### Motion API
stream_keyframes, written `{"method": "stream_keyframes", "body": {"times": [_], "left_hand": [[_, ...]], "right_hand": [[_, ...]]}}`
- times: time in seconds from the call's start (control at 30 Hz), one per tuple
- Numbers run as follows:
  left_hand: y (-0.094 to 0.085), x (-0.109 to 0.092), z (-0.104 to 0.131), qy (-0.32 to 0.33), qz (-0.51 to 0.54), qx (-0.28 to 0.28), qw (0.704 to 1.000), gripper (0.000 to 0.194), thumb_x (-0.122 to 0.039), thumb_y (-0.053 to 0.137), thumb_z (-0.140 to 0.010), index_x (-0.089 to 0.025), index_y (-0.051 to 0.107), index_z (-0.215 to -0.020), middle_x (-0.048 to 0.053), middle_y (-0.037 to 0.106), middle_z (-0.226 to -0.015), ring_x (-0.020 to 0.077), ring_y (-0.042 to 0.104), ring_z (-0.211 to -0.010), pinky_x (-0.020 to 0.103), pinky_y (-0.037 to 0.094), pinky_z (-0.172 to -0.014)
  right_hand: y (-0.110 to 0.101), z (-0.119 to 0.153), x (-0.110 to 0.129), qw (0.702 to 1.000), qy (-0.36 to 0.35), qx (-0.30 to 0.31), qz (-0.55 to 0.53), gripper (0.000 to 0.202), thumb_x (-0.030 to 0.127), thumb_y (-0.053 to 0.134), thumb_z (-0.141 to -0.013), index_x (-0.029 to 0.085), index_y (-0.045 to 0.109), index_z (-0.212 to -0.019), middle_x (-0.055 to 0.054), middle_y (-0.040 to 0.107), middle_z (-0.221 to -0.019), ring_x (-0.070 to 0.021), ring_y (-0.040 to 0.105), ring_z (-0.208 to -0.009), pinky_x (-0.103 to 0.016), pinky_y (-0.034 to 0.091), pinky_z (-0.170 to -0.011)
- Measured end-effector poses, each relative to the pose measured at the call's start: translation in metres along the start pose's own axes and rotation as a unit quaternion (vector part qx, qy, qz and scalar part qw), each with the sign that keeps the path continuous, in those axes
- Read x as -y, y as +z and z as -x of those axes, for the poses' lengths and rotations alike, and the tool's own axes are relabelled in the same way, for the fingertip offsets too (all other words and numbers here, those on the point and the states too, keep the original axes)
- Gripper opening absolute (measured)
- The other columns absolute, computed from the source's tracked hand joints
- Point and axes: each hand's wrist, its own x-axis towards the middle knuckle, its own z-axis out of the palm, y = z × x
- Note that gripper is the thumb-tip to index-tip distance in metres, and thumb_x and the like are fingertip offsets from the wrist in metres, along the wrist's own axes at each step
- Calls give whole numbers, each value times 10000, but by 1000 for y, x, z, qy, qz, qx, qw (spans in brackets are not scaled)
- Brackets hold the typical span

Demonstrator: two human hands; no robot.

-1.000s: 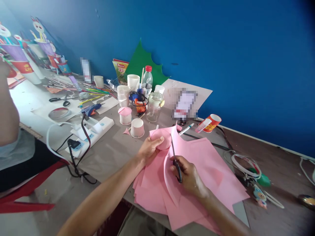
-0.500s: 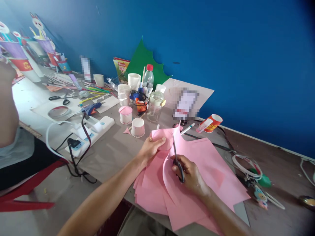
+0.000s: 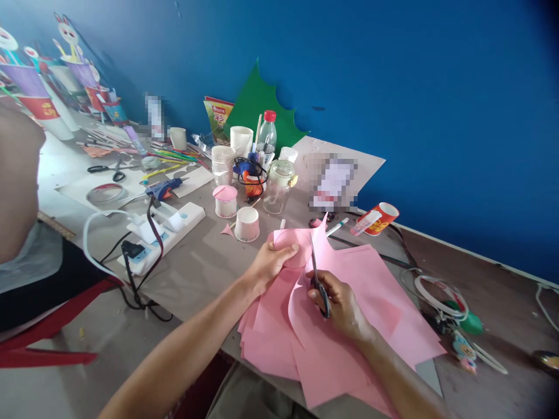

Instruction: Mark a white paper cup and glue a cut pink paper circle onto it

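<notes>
My left hand (image 3: 273,262) pinches a pink sheet, its thumb on top beside a curved outline at the sheet's upper left. Black-handled scissors (image 3: 321,291) are gripped in my right hand (image 3: 343,305), their blades pointing up along the right side of that curve. The cut edge of the sheet curls upward near the blades. Under both hands lies a stack of pink paper (image 3: 358,349). Just beyond my left hand stand an upturned paper cup (image 3: 247,226) and a small cup with a pink paper top (image 3: 225,201).
A power strip (image 3: 174,238) with cables lies left, near a blue glue gun (image 3: 163,189). Behind stand a jar (image 3: 279,189), a bottle (image 3: 267,137) and stacked cups (image 3: 222,166). A red cup (image 3: 382,218) lies right. Another person's arm (image 3: 17,180) shows far left.
The view has shifted slightly. Both hands keep their hold on the sheet and scissors, and the paper's curled edge has moved a little at the blades.
</notes>
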Motion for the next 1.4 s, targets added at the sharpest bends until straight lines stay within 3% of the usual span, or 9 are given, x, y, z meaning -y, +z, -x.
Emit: {"method": "stream_keyframes", "body": {"times": [0.57,0.8,1.0,1.17,1.3,1.4], "left_hand": [[-2,0,1,15,-42,8,999,395,-455,780,-668,-130,564,-606,-16,492,-558,86,451,-521,230,336,-519],[-1,-6,2,15,-67,-16,998,370,-459,786,-638,-129,617,-644,18,568,-618,105,495,-562,234,361,-534],[-2,-14,4,34,-135,-6,990,450,-460,721,-695,-170,444,-491,-31,399,-480,59,308,-457,232,221,-455],[-4,-14,3,55,-182,-39,981,422,-433,737,-661,-181,432,-512,-41,381,-487,58,272,-449,245,165,-436],[-5,-11,3,54,-223,-28,973,427,-440,675,-722,-196,378,-537,-53,303,-492,53,217,-448,249,127,-425],[-5,-9,3,70,-204,-37,976,410,-426,698,-697,-194,395,-549,-46,340,-508,59,251,-469,243,149,-435]], "right_hand": [[-1,-2,0,998,6,-31,52,328,445,597,-834,169,593,-1011,17,546,-656,-109,456,-516,-212,404,-478],[-3,-2,0,996,-5,-33,86,289,427,590,-837,181,599,-987,17,563,-650,-114,475,-518,-221,425,-506],[-5,-2,0,995,-1,-22,93,277,422,586,-839,190,603,-990,17,574,-654,-118,484,-527,-222,429,-511],[-5,-1,0,996,4,-18,88,284,432,582,-844,189,592,-989,28,547,-630,-116,468,-516,-221,416,-504],[-4,-1,2,997,5,-9,70,298,435,592,-835,184,583,-994,33,528,-622,-112,451,-506,-221,407,-492],[-4,-1,5,997,10,-12,70,297,426,593,-833,184,586,-1003,26,546,-646,-112,468,-512,-219,419,-494]]}}
